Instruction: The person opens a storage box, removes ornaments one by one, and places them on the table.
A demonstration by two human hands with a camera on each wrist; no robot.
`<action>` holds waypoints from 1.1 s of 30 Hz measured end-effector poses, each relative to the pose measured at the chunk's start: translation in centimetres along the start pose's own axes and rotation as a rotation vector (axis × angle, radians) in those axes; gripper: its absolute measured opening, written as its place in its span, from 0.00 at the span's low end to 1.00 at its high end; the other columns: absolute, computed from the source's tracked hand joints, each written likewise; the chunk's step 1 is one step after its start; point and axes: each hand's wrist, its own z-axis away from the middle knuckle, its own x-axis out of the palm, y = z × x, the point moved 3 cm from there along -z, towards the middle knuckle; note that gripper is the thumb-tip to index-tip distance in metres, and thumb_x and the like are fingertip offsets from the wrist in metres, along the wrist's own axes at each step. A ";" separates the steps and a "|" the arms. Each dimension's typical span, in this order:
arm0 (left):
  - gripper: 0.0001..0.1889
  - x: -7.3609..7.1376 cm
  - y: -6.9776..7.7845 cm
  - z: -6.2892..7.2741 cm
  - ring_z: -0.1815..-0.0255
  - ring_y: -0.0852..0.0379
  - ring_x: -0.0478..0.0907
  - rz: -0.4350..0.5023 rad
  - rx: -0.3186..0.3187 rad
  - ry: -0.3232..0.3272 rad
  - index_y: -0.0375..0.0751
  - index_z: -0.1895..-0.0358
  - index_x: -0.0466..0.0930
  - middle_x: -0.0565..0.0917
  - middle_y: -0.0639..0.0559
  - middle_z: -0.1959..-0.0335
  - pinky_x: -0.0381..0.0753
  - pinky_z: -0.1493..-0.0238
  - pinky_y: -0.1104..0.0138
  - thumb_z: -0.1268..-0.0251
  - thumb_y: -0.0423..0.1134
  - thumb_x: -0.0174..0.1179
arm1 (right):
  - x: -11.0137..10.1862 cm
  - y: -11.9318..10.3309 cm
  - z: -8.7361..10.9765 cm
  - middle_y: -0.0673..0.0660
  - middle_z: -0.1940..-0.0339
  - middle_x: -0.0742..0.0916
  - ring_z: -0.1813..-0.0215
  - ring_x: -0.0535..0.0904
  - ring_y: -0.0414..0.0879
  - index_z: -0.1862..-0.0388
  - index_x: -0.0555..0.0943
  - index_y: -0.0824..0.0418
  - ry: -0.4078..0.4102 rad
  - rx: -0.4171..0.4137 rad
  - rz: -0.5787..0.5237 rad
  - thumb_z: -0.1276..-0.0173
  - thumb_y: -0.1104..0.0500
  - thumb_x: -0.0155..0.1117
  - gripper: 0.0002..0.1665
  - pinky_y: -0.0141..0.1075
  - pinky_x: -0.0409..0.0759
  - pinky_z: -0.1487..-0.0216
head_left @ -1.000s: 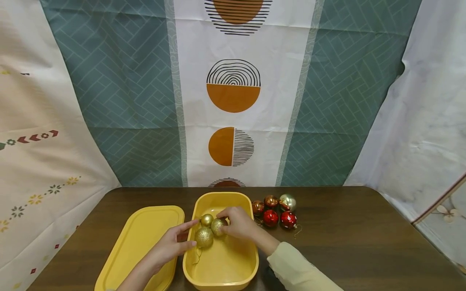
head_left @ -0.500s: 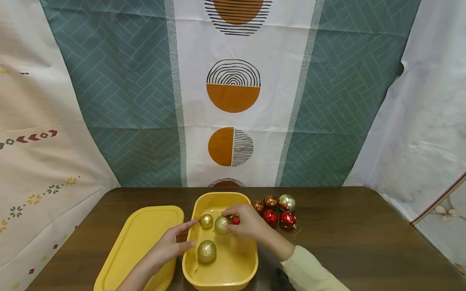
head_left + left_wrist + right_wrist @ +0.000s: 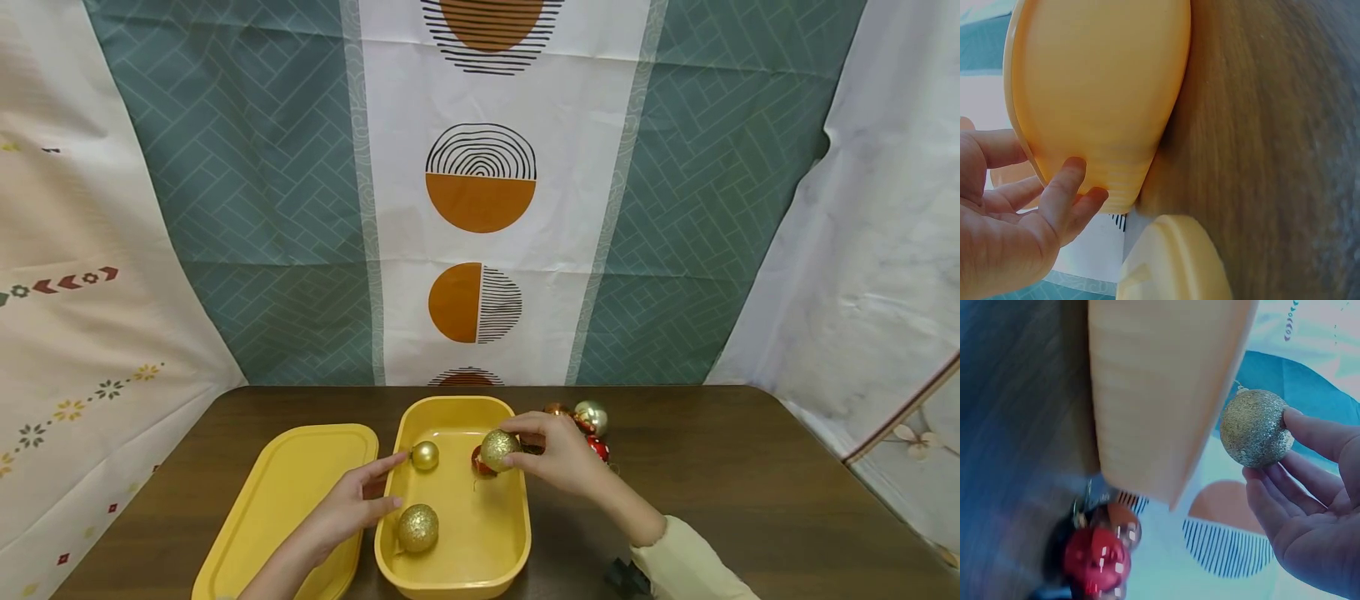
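My right hand (image 3: 558, 454) pinches a gold glitter Christmas ball (image 3: 500, 451) between thumb and fingers, above the right rim of a yellow plastic box (image 3: 480, 546). In the right wrist view the same glitter ball (image 3: 1255, 428) shows its hanging cap, beside the box's outer wall (image 3: 1147, 394). My left hand (image 3: 348, 508) grips the box's left rim; in the left wrist view some fingers (image 3: 1063, 194) press the outer wall while others reach over the edge. Inside lie a small shiny gold ball (image 3: 425, 455), a larger gold glitter ball (image 3: 417, 527) and a partly hidden red ball (image 3: 479, 463).
A yellow lid (image 3: 285, 500) lies on the dark wooden table (image 3: 750, 500) left of the box. Right of the box sit several ornaments, including a pale gold ball (image 3: 591, 417) and red ball (image 3: 1097, 559), partly behind my right hand. Patterned cloth hangs behind.
My right hand has lifted the glitter ball and carried it rightward to the box's rim. The larger glitter ball has rolled toward the near end. The red ball inside has come into view.
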 end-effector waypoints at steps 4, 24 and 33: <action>0.32 0.0 0.0 0.0 0.45 0.41 0.71 -0.010 -0.008 0.007 0.27 0.33 0.54 0.62 0.25 0.38 0.78 0.57 0.60 0.39 0.29 0.55 | -1.5 0.7 1.0 0.61 0.54 0.83 0.52 0.79 0.52 0.53 0.80 0.69 0.025 0.024 -0.026 0.48 0.64 0.70 0.22 0.36 0.78 0.54; 0.32 0.0 0.0 0.0 0.44 0.39 0.70 -0.007 -0.003 0.013 0.27 0.33 0.54 0.60 0.26 0.37 0.78 0.58 0.60 0.40 0.29 0.55 | -4.1 5.7 5.3 0.64 0.57 0.83 0.56 0.81 0.55 0.56 0.80 0.71 0.023 0.135 0.035 0.47 0.59 0.70 0.22 0.37 0.79 0.59; 0.32 0.1 0.0 -0.1 0.43 0.37 0.68 0.005 0.010 -0.004 0.25 0.33 0.52 0.59 0.24 0.37 0.77 0.56 0.60 0.39 0.29 0.54 | -3.1 7.4 5.6 0.63 0.59 0.84 0.55 0.80 0.57 0.57 0.81 0.70 -0.032 0.116 0.117 0.48 0.58 0.70 0.22 0.38 0.79 0.58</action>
